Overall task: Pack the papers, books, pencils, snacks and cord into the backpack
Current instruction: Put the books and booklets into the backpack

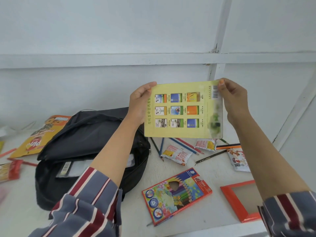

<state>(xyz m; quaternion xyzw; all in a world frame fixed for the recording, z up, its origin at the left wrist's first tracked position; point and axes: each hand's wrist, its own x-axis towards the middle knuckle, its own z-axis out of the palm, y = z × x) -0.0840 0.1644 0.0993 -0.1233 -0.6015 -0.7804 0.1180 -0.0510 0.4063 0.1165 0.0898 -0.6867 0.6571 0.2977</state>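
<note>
Both hands grip yellow book's side edges above open backpack.

pale blue-white wall w/ horiz. ledge & white framing, white table below.

Glossy paper book (matt cloth backpack)

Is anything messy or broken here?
Yes. Loose pencils lie scattered on the table beyond the pencil box, pointing every way among snack packets. The wall paint looks cracked where the beams meet.
</note>
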